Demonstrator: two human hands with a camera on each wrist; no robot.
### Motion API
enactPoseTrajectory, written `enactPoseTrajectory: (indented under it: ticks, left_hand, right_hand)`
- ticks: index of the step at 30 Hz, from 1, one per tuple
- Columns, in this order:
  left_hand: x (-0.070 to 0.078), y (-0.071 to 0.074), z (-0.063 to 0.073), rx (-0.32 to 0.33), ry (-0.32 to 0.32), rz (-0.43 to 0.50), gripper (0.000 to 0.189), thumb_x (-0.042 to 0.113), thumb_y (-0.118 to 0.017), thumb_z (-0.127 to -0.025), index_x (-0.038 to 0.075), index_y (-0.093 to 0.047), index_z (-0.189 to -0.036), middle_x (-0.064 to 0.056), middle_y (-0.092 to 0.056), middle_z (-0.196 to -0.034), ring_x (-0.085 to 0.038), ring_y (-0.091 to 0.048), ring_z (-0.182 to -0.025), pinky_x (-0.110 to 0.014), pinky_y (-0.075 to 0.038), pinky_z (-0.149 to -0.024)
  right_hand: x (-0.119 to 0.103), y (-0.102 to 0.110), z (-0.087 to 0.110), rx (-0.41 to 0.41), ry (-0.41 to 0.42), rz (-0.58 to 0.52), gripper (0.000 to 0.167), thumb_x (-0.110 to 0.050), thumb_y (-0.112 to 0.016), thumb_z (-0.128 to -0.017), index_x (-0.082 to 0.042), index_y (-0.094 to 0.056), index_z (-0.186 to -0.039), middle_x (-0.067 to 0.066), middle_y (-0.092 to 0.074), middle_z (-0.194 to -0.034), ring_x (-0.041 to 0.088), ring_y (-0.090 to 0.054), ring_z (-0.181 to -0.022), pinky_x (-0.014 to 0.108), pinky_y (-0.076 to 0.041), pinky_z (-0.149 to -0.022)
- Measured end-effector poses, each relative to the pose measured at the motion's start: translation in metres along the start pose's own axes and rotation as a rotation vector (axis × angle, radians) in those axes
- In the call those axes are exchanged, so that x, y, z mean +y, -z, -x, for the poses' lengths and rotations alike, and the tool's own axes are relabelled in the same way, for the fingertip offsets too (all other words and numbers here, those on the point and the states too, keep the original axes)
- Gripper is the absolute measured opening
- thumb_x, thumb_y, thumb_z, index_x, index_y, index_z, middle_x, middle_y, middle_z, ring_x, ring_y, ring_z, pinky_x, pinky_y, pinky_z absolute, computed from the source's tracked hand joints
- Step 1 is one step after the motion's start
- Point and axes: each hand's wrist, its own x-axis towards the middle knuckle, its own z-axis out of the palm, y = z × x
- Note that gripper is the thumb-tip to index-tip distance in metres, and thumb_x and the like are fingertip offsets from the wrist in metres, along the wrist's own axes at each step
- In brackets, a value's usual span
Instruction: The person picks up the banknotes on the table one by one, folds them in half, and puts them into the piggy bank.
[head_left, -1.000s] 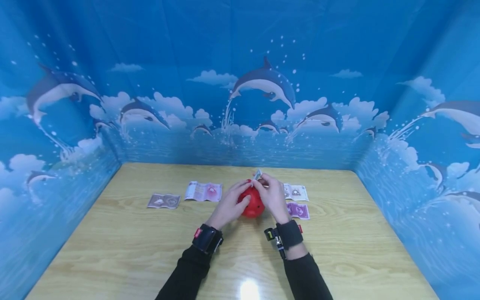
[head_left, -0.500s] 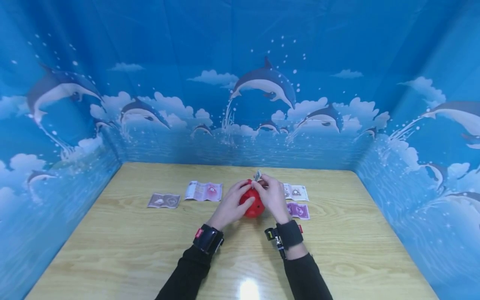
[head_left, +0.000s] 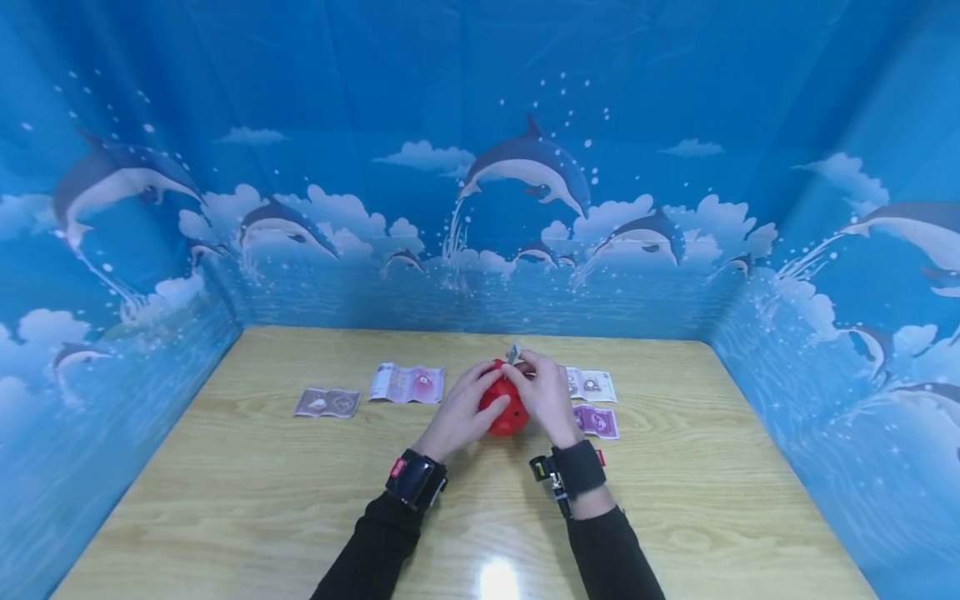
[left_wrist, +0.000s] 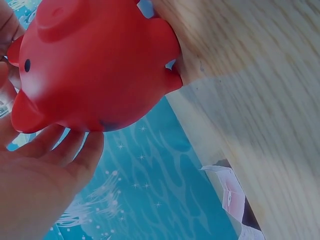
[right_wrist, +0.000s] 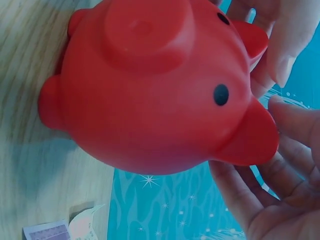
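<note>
A red piggy bank (head_left: 508, 417) stands on the table between both hands; its snout, eye and ears show in the right wrist view. My left hand (head_left: 456, 414) holds it from the left side, thumb across its front and fingers over the top. Above the pig's back, my right hand (head_left: 546, 398) pinches a small folded banknote (head_left: 514, 353), which sticks up from the fingertips. The fingers hide the lower end of the note and the pig's top. In the right wrist view the right fingers (right_wrist: 235, 190) lie by the pig's ear.
On the wooden table (head_left: 300, 500), a brown note (head_left: 327, 402) and a pink-violet note (head_left: 407, 383) lie to the left. A pale note (head_left: 596, 386) and a purple note (head_left: 598, 422) lie to the right. A blue dolphin-print curtain (head_left: 480, 292) borders the table.
The folded banknote's tip sits slightly lower and looks more upright than a second ago. Both hands stay nearly in place at the piggy bank.
</note>
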Motion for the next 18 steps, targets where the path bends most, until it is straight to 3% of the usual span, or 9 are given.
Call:
enactPoseTrajectory:
  ticks: [18]
  left_hand:
    - [-0.0014, -0.0022, -0.0025, 0.011, 0.033, -0.029, 0.055, 0.029, -0.065, -0.094, 0.014, -0.049, -0.144, -0.008, -0.044, -0.150, -0.026, -0.046, -0.135, -0.048, -0.046, -0.105]
  right_hand:
    - [-0.0005, -0.0019, 0.0010, 0.014, 0.045, 0.036, 0.022, -0.021, -0.073, -0.089, -0.007, -0.074, -0.106, 0.008, -0.075, -0.088, 0.023, -0.072, -0.087, 0.040, -0.059, -0.075]
